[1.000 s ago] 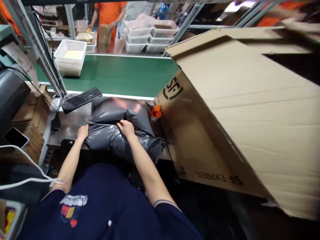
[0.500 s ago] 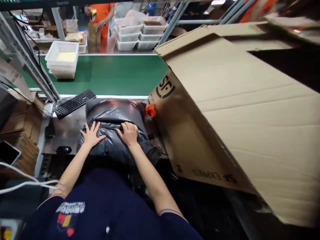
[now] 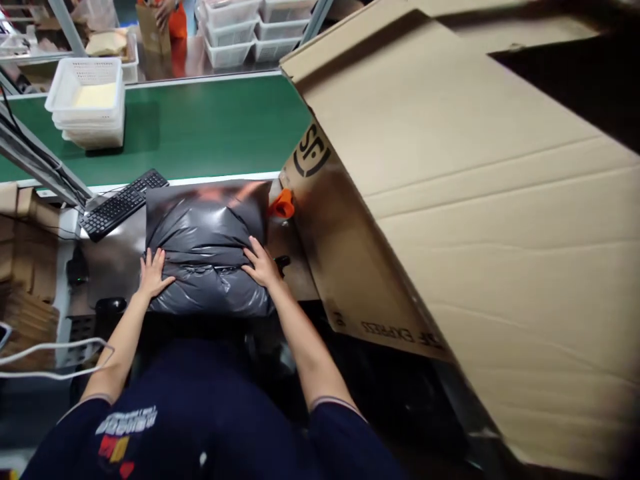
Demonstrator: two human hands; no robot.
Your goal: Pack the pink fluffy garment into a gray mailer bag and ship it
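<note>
A dark grey plastic mailer bag (image 3: 205, 247) lies stuffed on the metal worktop (image 3: 113, 257) in front of me. My left hand (image 3: 151, 273) rests flat on the bag's left edge with fingers spread. My right hand (image 3: 261, 263) presses flat on its right edge, fingers apart too. Neither hand grips anything. The bag's folded flap runs between the two hands.
A big tilted cardboard box (image 3: 450, 193) fills the right side. An orange tape dispenser (image 3: 283, 203) sits beside it. A black keyboard (image 3: 123, 203) and mouse (image 3: 110, 305) lie at left. Behind runs a green conveyor (image 3: 200, 127) with stacked white baskets (image 3: 87, 100). A person in orange (image 3: 173, 17) works beyond.
My hands have slid apart to the bag's left and right edges and lie flat. The bag looks smoothed and squarer. The view has tilted down.
</note>
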